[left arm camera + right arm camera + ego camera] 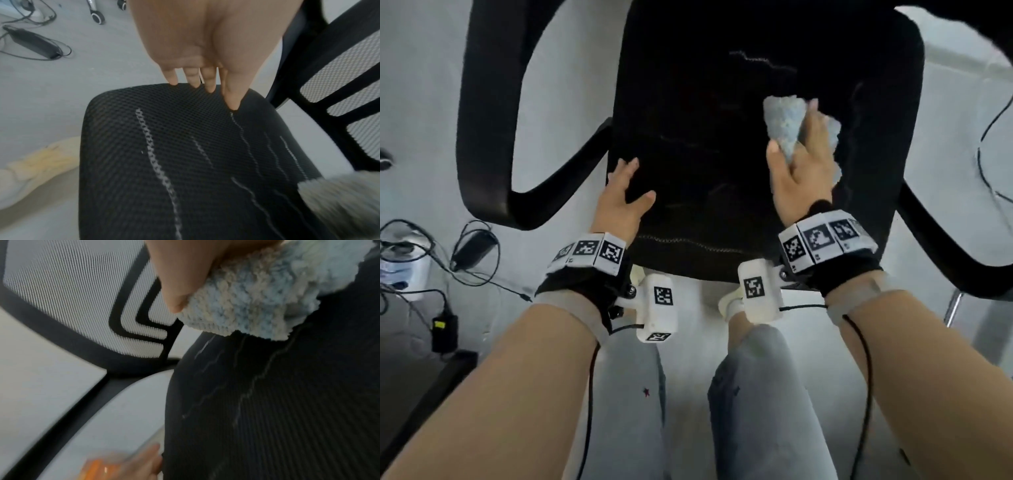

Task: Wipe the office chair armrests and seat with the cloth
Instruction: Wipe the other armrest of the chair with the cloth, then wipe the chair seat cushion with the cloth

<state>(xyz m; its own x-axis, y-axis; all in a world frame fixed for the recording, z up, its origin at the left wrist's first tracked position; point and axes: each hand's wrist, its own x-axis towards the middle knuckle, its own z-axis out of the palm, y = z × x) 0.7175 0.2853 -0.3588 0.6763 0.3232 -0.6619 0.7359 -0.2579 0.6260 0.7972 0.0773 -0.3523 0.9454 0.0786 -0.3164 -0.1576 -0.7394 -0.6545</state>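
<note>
seat (705,144): black mesh, faint pale streaks across it
cloth (786,125): fluffy, pale blue-cream, bunched, pressed on seat's right part
armrests: left armrest (486,113) and right armrest (962,240), black curved loops flanking seat

- Bare forearms, no sleeves; a black wrist strap (571,284) on each.
- White blocks printed with black square markers (587,251) ring both wrists.
- A white marked camera housing (659,308) sits at each wrist, trailing a thin black cable (589,394).
- Light grey trousers (760,404).
</note>
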